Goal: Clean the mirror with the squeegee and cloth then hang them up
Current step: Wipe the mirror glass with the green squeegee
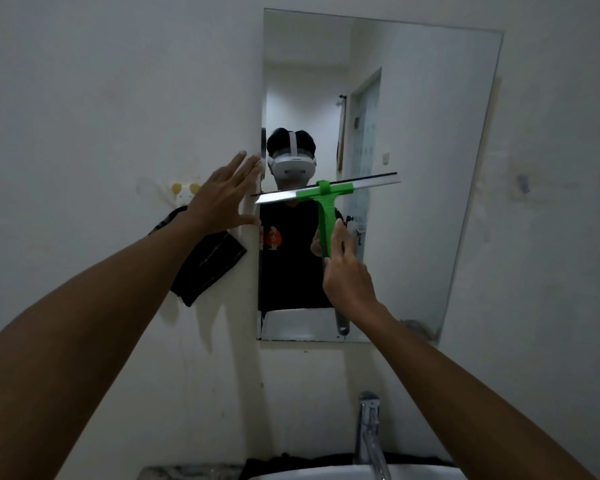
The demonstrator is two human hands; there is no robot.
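**Squeegee on the glass, cloth waiting on the wall**

A dim bathroom with a scuffed white wall (pixel 101 98) carries a tall frameless mirror (pixel 413 168). Across the mirror's lower-middle part lies the green squeegee (pixel 326 197), its blade nearly level, one end reaching the mirror's left edge, the handle pointing down. The right hand (pixel 349 271) grips that handle low, fingers (pixel 340 237) curled tight around it — a hold that seems meant to press the blade evenly as it is drawn down the glass.

The left hand (pixel 224 199) lies flat at the mirror's left edge, fingers (pixel 246 164) spread and holding nothing; likely it braces the body or steadies the pane.

Just left of the mirror, partly behind the left forearm, a dark cloth (pixel 208 268) hangs against the wall — apparently parked within reach for wiping. Below, near the sink's rim (pixel 326 472), stands a chrome faucet (pixel 369 427).

Judging by the blade's height, the lower stretch of glass remains to be swept.
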